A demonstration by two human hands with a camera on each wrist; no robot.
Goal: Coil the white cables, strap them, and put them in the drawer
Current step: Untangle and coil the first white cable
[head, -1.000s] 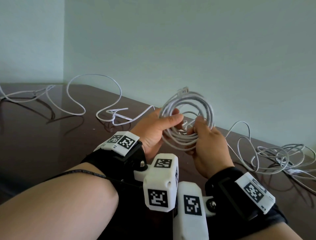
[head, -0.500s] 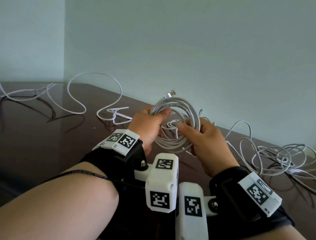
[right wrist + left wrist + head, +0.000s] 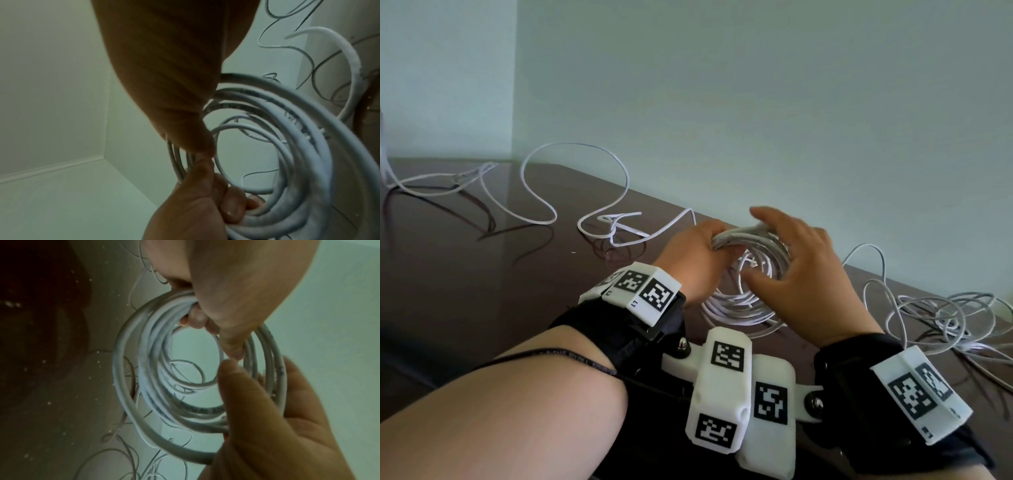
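Note:
A coil of white cable (image 3: 743, 305) hangs just above the dark table, tilted nearly flat. My left hand (image 3: 698, 263) grips its upper left side, fingers curled round the bundled loops (image 3: 191, 316). My right hand (image 3: 804, 263) lies over the coil's right side with fingers spread and straight. Its thumb (image 3: 234, 382) reaches into the ring, and the loops (image 3: 287, 146) pass between thumb and fingers. No drawer or strap is in view.
A long loose white cable (image 3: 541, 192) snakes across the brown table (image 3: 465, 274) to the left and runs toward my left hand. A tangle of white cables (image 3: 945, 315) lies at the right. The pale wall (image 3: 756, 102) stands close behind the table's far edge.
The coil has come down from upright to nearly flat over the table. My right hand has left its pinch inside the ring and spread its fingers over the coil.

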